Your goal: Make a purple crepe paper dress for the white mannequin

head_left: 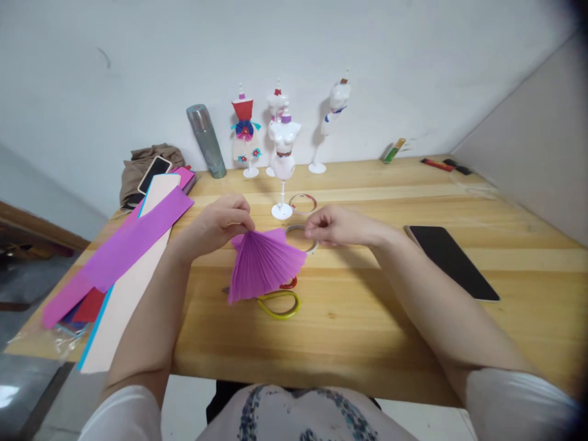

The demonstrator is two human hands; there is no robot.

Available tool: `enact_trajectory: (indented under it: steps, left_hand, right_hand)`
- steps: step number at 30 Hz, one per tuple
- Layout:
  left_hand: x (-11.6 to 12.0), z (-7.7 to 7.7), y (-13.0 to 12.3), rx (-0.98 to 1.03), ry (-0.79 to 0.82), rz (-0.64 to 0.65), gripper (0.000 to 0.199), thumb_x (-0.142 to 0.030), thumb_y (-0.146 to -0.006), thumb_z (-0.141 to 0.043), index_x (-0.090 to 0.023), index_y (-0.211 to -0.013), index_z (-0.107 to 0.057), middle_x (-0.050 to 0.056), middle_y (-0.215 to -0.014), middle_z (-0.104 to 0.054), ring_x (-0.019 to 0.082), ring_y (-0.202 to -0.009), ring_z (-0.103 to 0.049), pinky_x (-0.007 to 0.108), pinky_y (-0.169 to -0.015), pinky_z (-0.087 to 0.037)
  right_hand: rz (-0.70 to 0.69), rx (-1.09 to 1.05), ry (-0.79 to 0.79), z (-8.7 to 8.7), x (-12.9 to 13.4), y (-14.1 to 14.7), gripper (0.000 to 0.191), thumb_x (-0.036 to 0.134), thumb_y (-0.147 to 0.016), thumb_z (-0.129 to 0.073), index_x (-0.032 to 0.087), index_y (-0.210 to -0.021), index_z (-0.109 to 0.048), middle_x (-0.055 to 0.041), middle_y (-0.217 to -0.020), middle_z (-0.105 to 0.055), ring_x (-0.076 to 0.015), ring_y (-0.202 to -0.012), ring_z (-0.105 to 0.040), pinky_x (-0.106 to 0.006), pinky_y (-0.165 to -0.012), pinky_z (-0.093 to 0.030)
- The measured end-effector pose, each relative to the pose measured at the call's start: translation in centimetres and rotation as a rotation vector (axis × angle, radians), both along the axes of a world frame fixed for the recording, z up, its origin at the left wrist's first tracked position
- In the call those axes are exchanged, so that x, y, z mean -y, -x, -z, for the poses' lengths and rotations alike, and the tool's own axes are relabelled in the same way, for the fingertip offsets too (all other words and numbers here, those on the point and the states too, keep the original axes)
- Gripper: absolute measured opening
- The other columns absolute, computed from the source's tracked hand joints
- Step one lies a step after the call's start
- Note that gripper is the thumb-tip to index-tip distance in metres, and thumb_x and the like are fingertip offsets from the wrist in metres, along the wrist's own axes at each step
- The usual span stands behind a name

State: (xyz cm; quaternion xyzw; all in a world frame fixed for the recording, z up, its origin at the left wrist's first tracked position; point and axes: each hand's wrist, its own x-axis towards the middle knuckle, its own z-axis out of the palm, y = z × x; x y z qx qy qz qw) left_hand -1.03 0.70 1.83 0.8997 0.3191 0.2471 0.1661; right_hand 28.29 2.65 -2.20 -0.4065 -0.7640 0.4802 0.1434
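Purple paper (133, 239) lies over a pale strip (124, 315) at left on a wooden table (358, 331); the left hand (225, 222) pinches the gathered top of a pleated fan (261, 267), which partly hides yellow-handled scissors (294, 307). By a tape roll (294, 227), the right hand (337, 225) brings fingertips together, any contents unclear; a dark tablet (452, 260) lies farther right.

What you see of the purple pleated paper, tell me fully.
The purple pleated paper looks thin and matte, its many narrow folds gathered at one end and fanned wide at the other. The left hand pinches the gathered end. The fan spreads downward and rightward, hiding part of the scissors; whether it touches them is unclear. The right hand is apart.
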Motion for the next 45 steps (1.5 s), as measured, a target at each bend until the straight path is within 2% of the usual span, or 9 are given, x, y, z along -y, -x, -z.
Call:
enact_trajectory:
  steps: [4, 8, 14, 19, 27, 29, 33, 37, 45]
  left_hand:
    - [0.2, 0.5, -1.0, -0.012, -0.068, 0.054, 0.020, -0.018, -0.092, -0.057, -0.020, -0.078, -0.070, 0.004, -0.084, -0.060, 0.016, -0.084, -0.058, 0.028, -0.077, -0.045]
    - [0.6, 1.0, -1.8, -0.007, -0.062, 0.107, 0.019, -0.016, -0.094, -0.054, -0.021, -0.085, -0.070, 0.008, -0.112, -0.063, 0.019, -0.108, -0.059, 0.031, -0.093, -0.047]
    - [0.6, 1.6, -2.2, 0.003, -0.089, -0.015, 0.015, -0.016, -0.091, -0.055, -0.020, -0.082, -0.066, 0.009, -0.116, -0.066, 0.021, -0.114, -0.060, 0.037, -0.098, -0.048]
    - [0.0, 2.0, -1.9, -0.025, -0.152, -0.158, 0.011, -0.012, -0.086, -0.057, -0.018, -0.080, -0.065, 0.008, -0.102, -0.067, 0.020, -0.098, -0.063, 0.035, -0.086, -0.050]
    - [1.8, 2.3, -4.5, -0.051, -0.243, -0.274, 0.015, -0.012, -0.085, -0.055, -0.019, -0.074, -0.061, 0.005, -0.086, -0.064, 0.020, -0.086, -0.058, 0.035, -0.079, -0.046]
    - [2.1, 2.7, -5.1, -0.039, -0.207, -0.305, 0.015, -0.011, -0.083, -0.054, -0.019, -0.071, -0.060, 0.005, -0.083, -0.062, 0.020, -0.084, -0.056, 0.035, -0.077, -0.046]
    - [2.4, 3.2, -5.6, 0.010, -0.090, -0.333, 0.014, -0.009, -0.076, -0.055, -0.019, -0.068, -0.058, 0.003, -0.075, -0.059, 0.019, -0.077, -0.055, 0.033, -0.073, -0.045]
    - [1.6, 2.9, -4.8, 0.152, 0.060, -0.366, 0.008, -0.013, -0.074, -0.058, -0.020, -0.070, -0.063, 0.000, -0.073, -0.064, 0.017, -0.074, -0.057, 0.032, -0.072, -0.044]
    - [-2.2, 1.9, 0.6, 0.743, 0.711, -0.467, 0.005, -0.012, -0.066, -0.072, -0.016, -0.065, -0.069, 0.002, -0.066, -0.068, 0.014, -0.062, -0.060, 0.026, -0.063, -0.046]
  right_hand:
    - [0.200, -0.346, -0.107, 0.9, 0.0, 1.7, 0.021, 0.038, -0.075, -0.067, 0.018, -0.073, -0.064, 0.0022, -0.061, -0.058, -0.0105, -0.055, -0.052, -0.025, -0.054, -0.041]
    - [0.175, -0.532, -0.160, 1.8, 0.8, 3.6, 0.018, 0.033, -0.075, -0.068, 0.018, -0.084, -0.070, -0.0036, -0.085, -0.071, -0.0151, -0.081, -0.065, -0.031, -0.078, -0.051]
    - [0.201, -0.547, -0.202, 1.4, 1.4, 3.6, 0.014, 0.029, -0.080, -0.065, 0.018, -0.087, -0.072, -0.0039, -0.087, -0.072, -0.0155, -0.081, -0.066, -0.031, -0.076, -0.052]
    - [0.307, -0.498, -0.394, 1.0, 1.0, 3.0, 0.013, 0.029, -0.083, -0.064, 0.020, -0.089, -0.072, -0.0055, -0.093, -0.072, -0.0183, -0.087, -0.066, -0.034, -0.079, -0.051]
    - [0.202, -0.226, -0.743, 1.3, 3.9, 5.7, 0.030, 0.033, -0.078, -0.072, 0.017, -0.104, -0.069, -0.0084, -0.095, -0.067, -0.0260, -0.099, -0.061, -0.045, -0.091, -0.048]
    - [0.226, -0.110, -0.754, 1.5, 4.5, 6.3, 0.039, 0.036, -0.075, -0.075, 0.016, -0.107, -0.068, -0.0103, -0.098, -0.065, -0.0292, -0.101, -0.059, -0.048, -0.090, -0.047]
    - [0.233, -0.009, -0.712, 1.7, 4.5, 6.5, 0.029, 0.027, -0.074, -0.073, 0.019, -0.101, -0.069, -0.0099, -0.093, -0.064, -0.0292, -0.096, -0.058, -0.047, -0.087, -0.047]
    - [0.227, -0.204, -0.726, 1.3, 4.0, 5.6, 0.027, 0.024, -0.079, -0.067, 0.019, -0.105, -0.067, -0.0108, -0.103, -0.068, -0.0288, -0.103, -0.061, -0.048, -0.094, -0.048]
    - [0.725, -0.630, -0.750, 0.3, 3.4, 3.5, 0.033, 0.037, -0.093, -0.053, 0.031, -0.126, -0.055, -0.0078, -0.132, -0.060, -0.0279, -0.130, -0.052, -0.051, -0.110, -0.040]
